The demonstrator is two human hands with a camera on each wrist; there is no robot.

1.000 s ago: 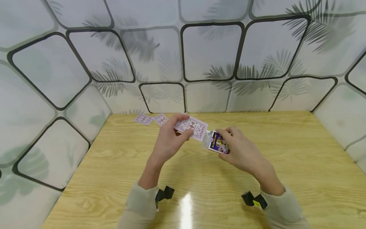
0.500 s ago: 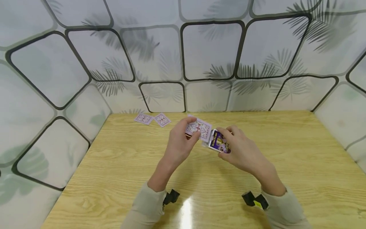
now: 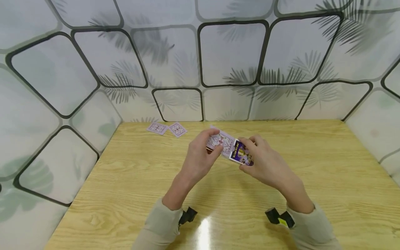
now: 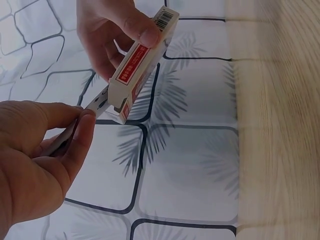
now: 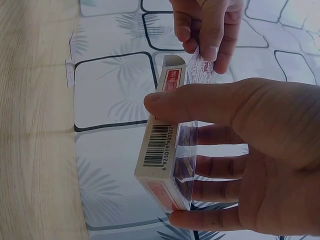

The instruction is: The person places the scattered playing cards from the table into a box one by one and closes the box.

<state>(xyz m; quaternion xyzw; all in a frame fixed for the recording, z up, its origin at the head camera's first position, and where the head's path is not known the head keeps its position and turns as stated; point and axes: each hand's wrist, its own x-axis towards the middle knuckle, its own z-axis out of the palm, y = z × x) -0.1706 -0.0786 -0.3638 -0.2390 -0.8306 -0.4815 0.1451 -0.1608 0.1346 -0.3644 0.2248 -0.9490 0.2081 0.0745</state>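
Between thumb and fingers, my left hand pinches a thin stack of playing cards with pink patterned backs. My right hand grips a purple and white playing card box by its sides. The leading edge of the cards meets the box's open end; in the left wrist view the cards seem to enter beside a raised flap. How deep they reach is hidden. A barcode shows on the narrow side of the box in the right wrist view, under the thumb.
Two loose playing cards lie face down at the back left of the wooden table, one farther left and one beside it. A patterned fabric wall rises behind the table and on both sides.
My left hand has moved right with the playing cards, bringing them to the box's open end. Both loose cards are now fully uncovered. The right hand has stayed nearly still.
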